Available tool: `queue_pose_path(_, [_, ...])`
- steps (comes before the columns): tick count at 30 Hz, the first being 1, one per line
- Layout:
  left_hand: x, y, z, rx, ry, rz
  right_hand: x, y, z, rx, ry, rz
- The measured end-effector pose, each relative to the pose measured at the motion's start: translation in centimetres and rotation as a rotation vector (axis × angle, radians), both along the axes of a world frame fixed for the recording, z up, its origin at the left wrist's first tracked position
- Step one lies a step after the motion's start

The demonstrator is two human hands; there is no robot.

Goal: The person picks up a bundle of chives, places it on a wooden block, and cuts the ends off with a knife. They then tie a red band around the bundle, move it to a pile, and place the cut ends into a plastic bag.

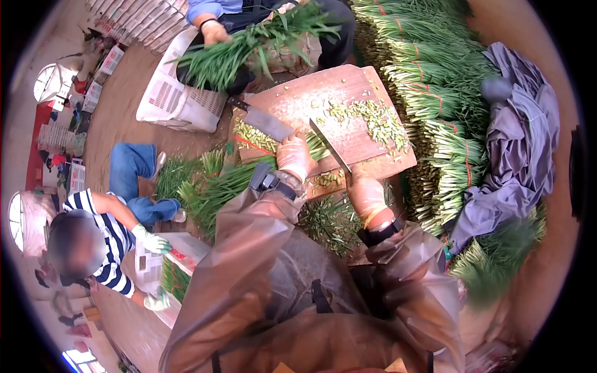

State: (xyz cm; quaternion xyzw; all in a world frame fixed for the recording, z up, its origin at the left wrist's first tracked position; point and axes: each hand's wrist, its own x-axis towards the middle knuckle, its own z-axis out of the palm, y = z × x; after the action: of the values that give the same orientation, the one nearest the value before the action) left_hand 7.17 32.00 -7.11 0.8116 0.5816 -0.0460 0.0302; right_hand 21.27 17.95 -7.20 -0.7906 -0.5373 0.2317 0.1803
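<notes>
My left hand (pixel 295 156), in a thin see-through glove, is closed around a bunch of chives (pixel 233 183) on the board's near side. The pale stem ends (pixel 318 148) stick out to the right of my fingers. My right hand (pixel 368 196), gloved too, grips a knife (pixel 331 147) by its handle, the blade slanting up and left across the wooden chopping board (pixel 295 93), just beyond the stem ends. Cut stem pieces (pixel 379 121) lie scattered on the board's right side. A second broad-bladed cleaver (pixel 267 122) rests at the left, by more cut pieces (pixel 252 133).
Bundles of chives tied with red bands (pixel 429 93) are stacked at the right, with a grey cloth (pixel 519 130) over them. Across the board, a person's hand (pixel 214 32) holds loose chives by a white crate (pixel 180 93). Another person (pixel 115 239) handles a crate at left.
</notes>
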Motion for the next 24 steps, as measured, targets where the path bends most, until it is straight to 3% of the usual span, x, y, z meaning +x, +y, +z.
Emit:
queue_pose_path(9, [1.0, 0.1, 0.0, -0.092, -0.016, -0.006, 0.3, -1.3, -0.4, 0.144, -0.001, -0.056])
queue_pose_path(11, [0.8, -0.1, -0.6, 0.024, -0.019, -0.031, 0.3, -1.1, -0.4, 0.13, 0.01, -0.061])
queue_pose_path(17, [1.1, 0.0, -0.2, -0.084, 0.021, -0.024, 0.6, -0.4, 1.2, -0.074, -0.013, -0.012])
queue_pose_path(21, [1.1, 0.2, -0.5, -0.083, 0.029, -0.017, -0.2, 1.9, 1.3, -0.115, 0.052, -0.044])
queue_pose_path(24, [1.5, 0.7, 1.5, -0.25, 0.028, 0.055, 0.2, 5.0, -0.8, -0.045, 0.07, -0.009])
